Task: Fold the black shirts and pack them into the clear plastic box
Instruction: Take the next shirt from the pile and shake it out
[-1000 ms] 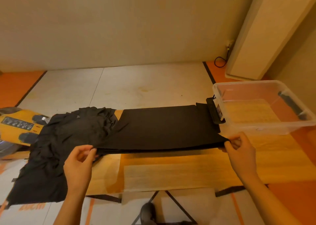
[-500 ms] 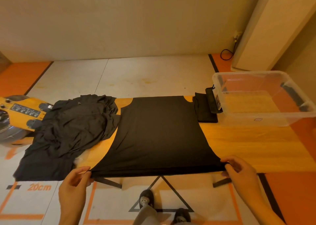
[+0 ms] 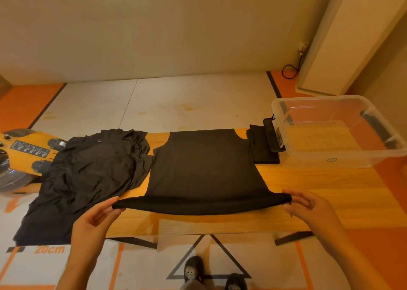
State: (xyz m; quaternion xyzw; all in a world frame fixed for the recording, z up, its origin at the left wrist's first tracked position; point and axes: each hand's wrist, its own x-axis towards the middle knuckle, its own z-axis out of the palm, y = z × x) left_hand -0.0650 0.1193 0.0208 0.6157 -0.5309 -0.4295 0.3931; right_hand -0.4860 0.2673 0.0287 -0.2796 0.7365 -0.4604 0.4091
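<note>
A black shirt [image 3: 204, 168] lies spread flat on the wooden table [image 3: 319, 192], its sides folded in. My left hand [image 3: 97, 221] pinches the near left corner of its hem and my right hand [image 3: 308, 208] pinches the near right corner, the hem lifted slightly and sagging between them. A heap of crumpled black shirts [image 3: 88, 175] lies at the table's left end and hangs over its edge. The clear plastic box [image 3: 334, 155] stands at the right end with no clothes inside.
A folded black cloth [image 3: 262, 148] and a black box latch lie against the box's left wall. An orange device [image 3: 24, 150] sits beyond the heap at far left. My shoes [image 3: 193, 270] show below the table's near edge, on a marked floor.
The shirt's hem was drawn toward me, opening the shirt out flat; since half a second ago both hands have shifted back over the table and the hem sags between them.
</note>
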